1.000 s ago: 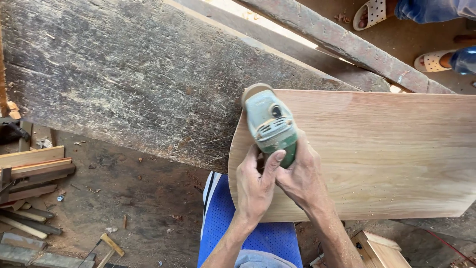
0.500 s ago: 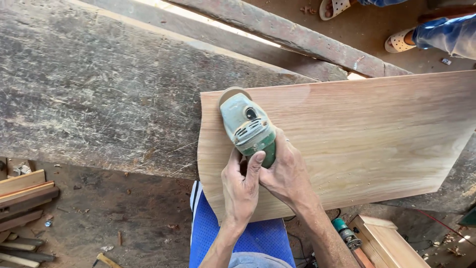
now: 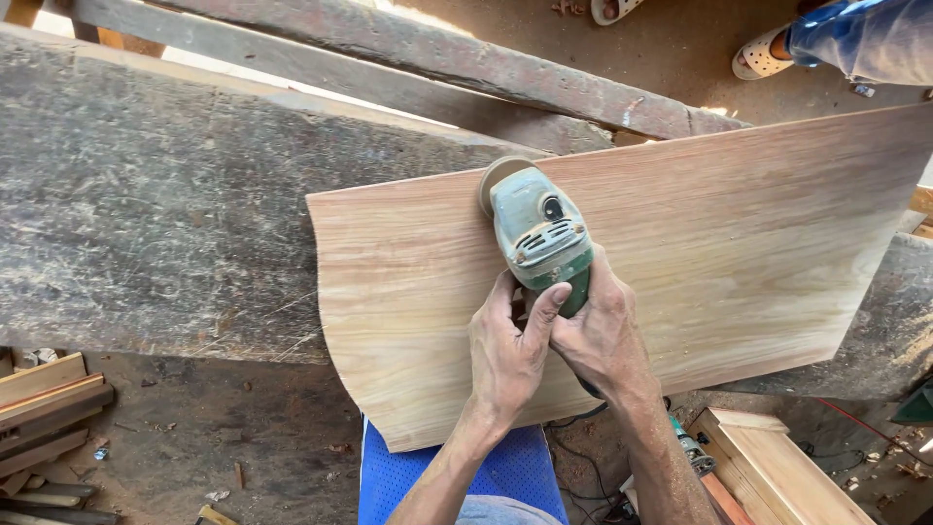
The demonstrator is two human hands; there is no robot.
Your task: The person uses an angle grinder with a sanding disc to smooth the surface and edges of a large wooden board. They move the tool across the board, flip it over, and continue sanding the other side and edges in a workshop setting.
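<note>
a green and grey sander [image 3: 540, 238] is gripped by both hands at the centre of the frame. the left hand [image 3: 507, 355] is closed around the rear of the tool's body from the left, its thumb laid up along the green housing; the right hand [image 3: 603, 340] is wrapped around the same rear part from the right, the two hands touching each other. the round sanding disc [image 3: 496, 175] at the tool's front is pressed flat on a pale wooden board [image 3: 739, 243], near the board's upper edge. the board is laid across a rough grey worktop [image 3: 146, 204], its curved left end reaching out over the worktop's near edge towards the bottom of the frame. weathered beams [image 3: 466, 63] are seen across the top. a blue stool [image 3: 398, 476] is seen at bottom centre, scraps of wood [image 3: 44, 408] on the dirt floor at lower left, and a light wooden box [image 3: 777, 472] at lower right. another person's sandalled foot [image 3: 758, 56] is visible at upper right.
</note>
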